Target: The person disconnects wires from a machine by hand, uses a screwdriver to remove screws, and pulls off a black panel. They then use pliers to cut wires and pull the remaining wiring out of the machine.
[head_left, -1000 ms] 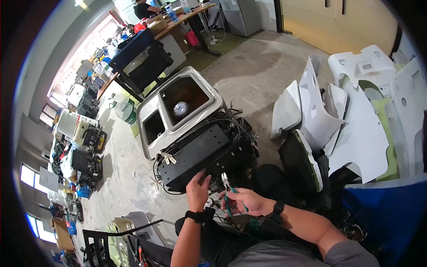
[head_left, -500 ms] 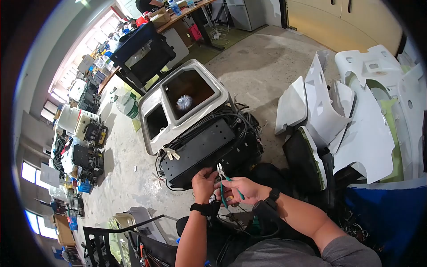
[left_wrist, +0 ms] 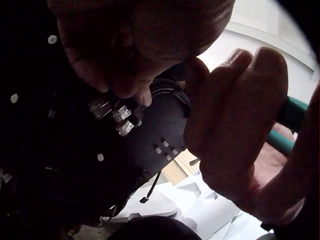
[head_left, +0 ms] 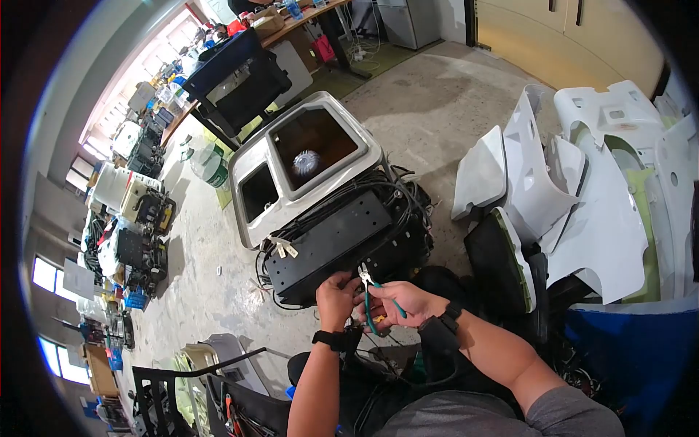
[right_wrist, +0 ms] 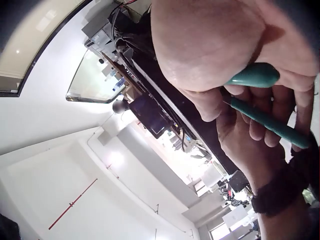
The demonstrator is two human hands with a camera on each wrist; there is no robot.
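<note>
My right hand (head_left: 409, 302) grips diagonal cutters (head_left: 365, 275) with teal handles, their metal tip pointing away from me. In the right wrist view, the handles (right_wrist: 270, 122) lie across the palm under the thumb. My left hand (head_left: 335, 302) is just left of the cutters, at the near edge of a black metal box (head_left: 328, 244). Its fingers are bent and drawn together. In the dark left wrist view, small clear connectors (left_wrist: 121, 113) show right at the left fingertips, in front of the box's dark panel. The right hand's fingers (left_wrist: 220, 110) are beside them.
A white-grey frame (head_left: 271, 149) with two openings stands behind the box, black cables bundled between them. White shell panels (head_left: 590, 233) lean at right above a blue bin (head_left: 626, 342). A black chair (head_left: 237, 87) and desk stand beyond; equipment lines the left wall.
The left hand's fingers were extended toward the box; they have since bent together, closer to the right hand. The cutters stay in the right hand and have moved slightly up. The head view shifted a little.
</note>
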